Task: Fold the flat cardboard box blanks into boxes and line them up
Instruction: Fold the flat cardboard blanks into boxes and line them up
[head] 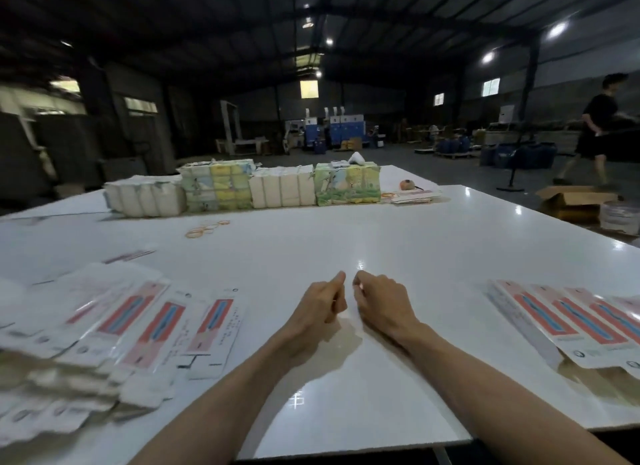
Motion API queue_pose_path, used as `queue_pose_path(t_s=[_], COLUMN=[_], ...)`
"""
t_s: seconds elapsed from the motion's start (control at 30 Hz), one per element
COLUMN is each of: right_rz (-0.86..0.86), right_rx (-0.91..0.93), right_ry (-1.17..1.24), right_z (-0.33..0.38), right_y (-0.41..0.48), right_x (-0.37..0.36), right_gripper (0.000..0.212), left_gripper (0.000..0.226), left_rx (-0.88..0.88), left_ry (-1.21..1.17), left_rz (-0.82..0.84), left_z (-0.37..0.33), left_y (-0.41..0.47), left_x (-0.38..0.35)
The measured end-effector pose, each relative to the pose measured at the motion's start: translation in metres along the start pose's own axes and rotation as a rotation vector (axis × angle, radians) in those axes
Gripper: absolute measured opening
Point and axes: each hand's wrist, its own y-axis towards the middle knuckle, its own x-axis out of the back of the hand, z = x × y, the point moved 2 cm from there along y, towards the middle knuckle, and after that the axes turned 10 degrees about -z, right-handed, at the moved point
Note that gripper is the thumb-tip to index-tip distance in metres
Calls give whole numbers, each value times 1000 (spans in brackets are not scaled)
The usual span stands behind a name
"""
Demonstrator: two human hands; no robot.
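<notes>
Between boxes, by the look of it: neither hand holds a blank. The left hand and right hand sit close together at centre frame on the white table, just apart. Both have fingers curled in and thumbs forward, and nothing is visible in either grip. The task reads as barely started or paused, since no clearly erected box shows near the hands. The next move likely calls for reaching to one side, taking a single blank off a pile without dragging its neighbours, then bringing it to the bare centre to pop it open. The flat blanks fan out loosely at lower left; they are white card with a red-and-blue printed panel, overlapped and blurred toward the frame edge. A second batch lies at lower right with the same print, overlapped in a tidier slanted row. Whether those are folded or flat cannot be told, though they look flat. In the upper middle a row of wrapped bundles stands across the far table, with rubber bands lying just in front of it. An open carton sits off the table at right, and a person walks at upper right.
</notes>
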Motion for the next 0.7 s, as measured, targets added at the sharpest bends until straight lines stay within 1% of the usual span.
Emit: queue_pose_path(t_s=[0.07, 0.13, 0.17, 0.23, 0.3, 0.37, 0.4, 0.47, 0.5, 0.57, 0.63, 0.7], right_rz=[-32, 0, 25, 56, 75, 73, 69, 67, 67, 62, 62, 67], right_rx=[-2, 6, 6, 1, 4, 7, 5, -1, -3, 2, 2, -3], right_ry=[45, 56, 65, 96, 119, 133, 137, 145, 148, 154, 167, 177], right_z=[-8, -12, -13, -12, -11, -10, -10, -12, -12, -11, -10, -8], right_y=[1, 2, 2, 2, 3, 3, 3, 3, 3, 4, 3, 3], right_x=[-6, -10, -12, -14, -15, -16, -16, -17, -17, -17, -16, -14], right_gripper=[14, 16, 16, 16, 15, 15, 15, 16, 16, 17, 18, 18], left_gripper=[49, 37, 28, 15, 14, 23, 30, 38, 42, 60, 77, 84], left_rx=[54, 70, 64, 44, 20, 33, 68, 201, 288, 442, 510, 524], left_ry=[16, 152, 252, 422, 602, 844, 956, 1151, 1228, 1350, 1414, 1421], left_rz=[12, 56, 49, -36, -164, -340, -436, -571, -605, -630, -621, -620], left_z=[-5, -11, -14, -20, -28, -35, -38, -41, -41, -41, -39, -38], left_y=[4, 9, 12, 14, 9, -2, -8, -24, -34, -52, -66, -70], left_x=[7, 22, 34, 68, 110, 158, 182, 225, 242, 266, 282, 291])
